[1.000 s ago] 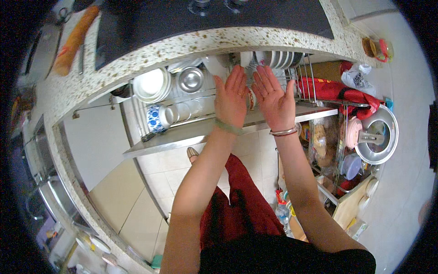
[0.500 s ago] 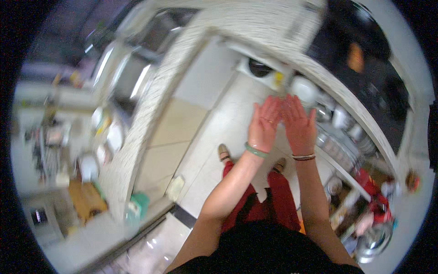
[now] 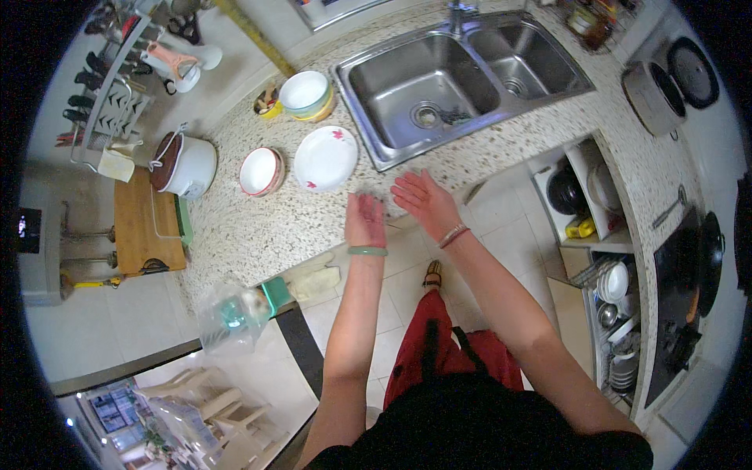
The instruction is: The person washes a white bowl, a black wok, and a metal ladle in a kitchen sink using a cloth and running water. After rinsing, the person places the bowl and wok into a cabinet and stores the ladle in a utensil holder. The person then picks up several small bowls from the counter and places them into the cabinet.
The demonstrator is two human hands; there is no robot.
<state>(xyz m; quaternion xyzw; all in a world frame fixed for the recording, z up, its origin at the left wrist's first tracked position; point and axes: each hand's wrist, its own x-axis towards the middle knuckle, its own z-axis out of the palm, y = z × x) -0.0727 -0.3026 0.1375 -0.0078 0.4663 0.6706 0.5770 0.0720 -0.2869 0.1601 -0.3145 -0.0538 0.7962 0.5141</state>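
Both my hands are bare and hold nothing, stretched out near the front edge of the speckled counter. My left hand, with a green bangle at the wrist, is open, palm up, its fingers foreshortened and slightly blurred. To its right my right hand is open with the fingers extended, a light band round its wrist. A white plate with red flower marks lies just beyond my left hand. Left of the plate stands a small red-rimmed bowl, and behind it a stack of bowls. The double steel sink is beyond my hands.
A white pot with a brown lid and a wooden chopping board are at the left. A plastic bag hangs at the counter's near edge. On the right, an open cabinet drawer and a black stove flank the floor.
My view has swung left from the stove and open cabinet towards the sink counter. My hands, close together before, are now farther apart and near the counter edge.
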